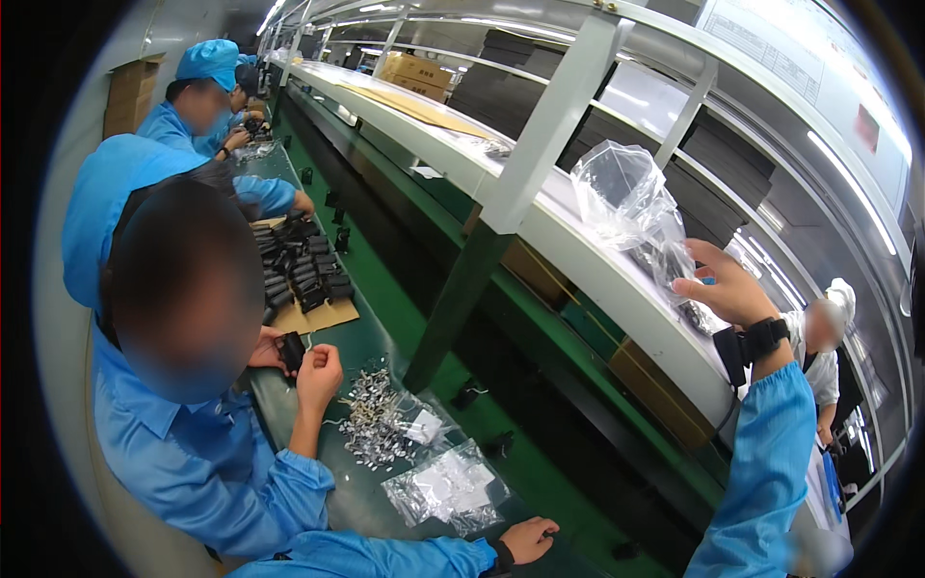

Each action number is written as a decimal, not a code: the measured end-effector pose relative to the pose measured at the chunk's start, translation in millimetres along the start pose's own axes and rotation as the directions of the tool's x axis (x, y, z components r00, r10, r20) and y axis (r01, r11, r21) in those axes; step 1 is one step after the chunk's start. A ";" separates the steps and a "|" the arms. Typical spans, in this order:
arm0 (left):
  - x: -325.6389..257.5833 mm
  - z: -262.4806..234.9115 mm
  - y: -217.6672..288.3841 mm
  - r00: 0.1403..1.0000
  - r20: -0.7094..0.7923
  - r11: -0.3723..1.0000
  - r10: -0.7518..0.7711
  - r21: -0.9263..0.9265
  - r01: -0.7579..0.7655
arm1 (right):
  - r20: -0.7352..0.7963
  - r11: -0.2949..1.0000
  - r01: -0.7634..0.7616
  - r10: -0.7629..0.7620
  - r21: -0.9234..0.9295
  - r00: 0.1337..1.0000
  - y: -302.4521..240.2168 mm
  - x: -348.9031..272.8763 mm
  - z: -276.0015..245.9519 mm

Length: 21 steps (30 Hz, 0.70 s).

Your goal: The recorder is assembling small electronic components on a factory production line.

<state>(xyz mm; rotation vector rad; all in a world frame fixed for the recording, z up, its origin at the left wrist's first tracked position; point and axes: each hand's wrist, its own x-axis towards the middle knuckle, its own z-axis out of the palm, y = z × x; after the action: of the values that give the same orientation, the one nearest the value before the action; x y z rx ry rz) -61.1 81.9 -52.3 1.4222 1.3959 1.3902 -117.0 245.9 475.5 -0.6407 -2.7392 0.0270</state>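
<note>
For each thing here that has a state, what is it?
Right hand: raised to the shelf, gripping the clear plastic bag.
Clear plastic bag: crumpled, puffed up, held on the white shelf.
Left hand: resting on the green table, holding nothing.
Clear packets of small metal parts: lying flat.

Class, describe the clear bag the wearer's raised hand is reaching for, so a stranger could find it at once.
Follow the long white shelf above the green conveyor belt. Beside its slanted white post, the right hand grasps a crumpled clear plastic bag. Unlike the flat bags on the belt, it stands puffed up.
</note>
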 end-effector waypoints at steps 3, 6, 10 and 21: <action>-1.5 -1.9 5.9 1.000 0.012 1.000 -0.001 0.009 0.001 | 0.053 0.972 -0.186 0.196 -0.147 0.979 -5.7 -2.5 12.3; 1.5 -1.8 2.0 0.997 0.072 0.999 -0.032 0.012 0.031 | 0.054 0.950 -0.282 0.291 -0.131 0.955 9.8 -0.4 14.2; 7.0 -10.8 -7.2 0.985 0.091 0.957 -0.148 -0.239 0.165 | 0.103 0.969 -0.248 0.245 0.013 0.964 19.7 -3.0 8.2; 61.1 -76.5 -80.3 0.914 -0.204 0.786 0.350 -0.467 -0.405 | -0.107 0.826 0.261 -0.240 0.500 0.965 -96.3 83.8 19.8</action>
<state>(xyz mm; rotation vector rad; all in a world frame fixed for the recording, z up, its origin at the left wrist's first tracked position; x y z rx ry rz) -161.7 140.1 -102.5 1.3224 0.7260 1.9415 -235.5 196.8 491.6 -0.1249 -2.5820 0.6507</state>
